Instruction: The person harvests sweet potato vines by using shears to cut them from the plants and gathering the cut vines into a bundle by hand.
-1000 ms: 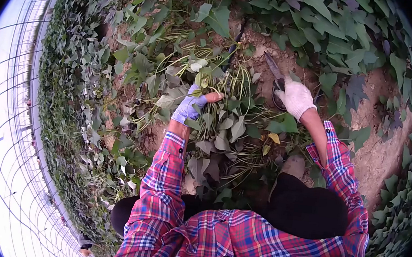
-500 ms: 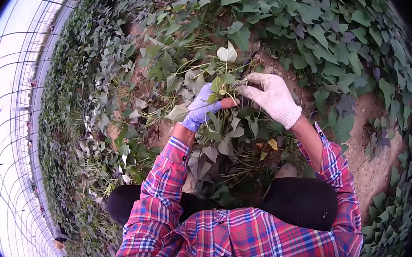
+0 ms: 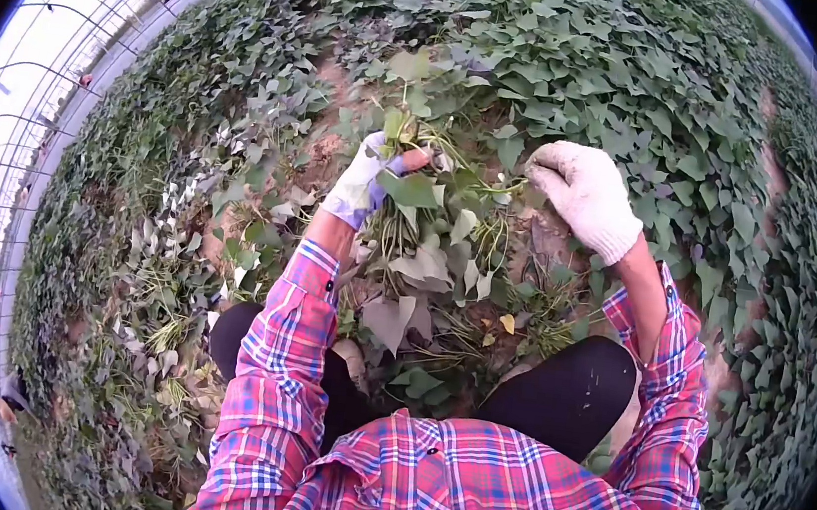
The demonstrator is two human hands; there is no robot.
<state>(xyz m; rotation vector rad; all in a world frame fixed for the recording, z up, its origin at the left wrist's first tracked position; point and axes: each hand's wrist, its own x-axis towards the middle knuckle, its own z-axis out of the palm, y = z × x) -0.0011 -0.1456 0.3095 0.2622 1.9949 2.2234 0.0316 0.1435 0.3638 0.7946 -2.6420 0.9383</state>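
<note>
Held a bunch of leafy vines (image 3: 413,196) closed in the left hand (image 3: 375,174), upper centre. Raised the right hand (image 3: 584,196) right of centre, thumb and forefinger pinched narrow at a stem (image 3: 495,187).

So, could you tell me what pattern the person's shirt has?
The shirt is plaid, mainly red, blue and white, clearest in the head view.

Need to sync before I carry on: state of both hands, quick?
Left hand: closed on a bundle of leafy vines.
Right hand: thumb and fingers pinched together at a vine stem.
</note>
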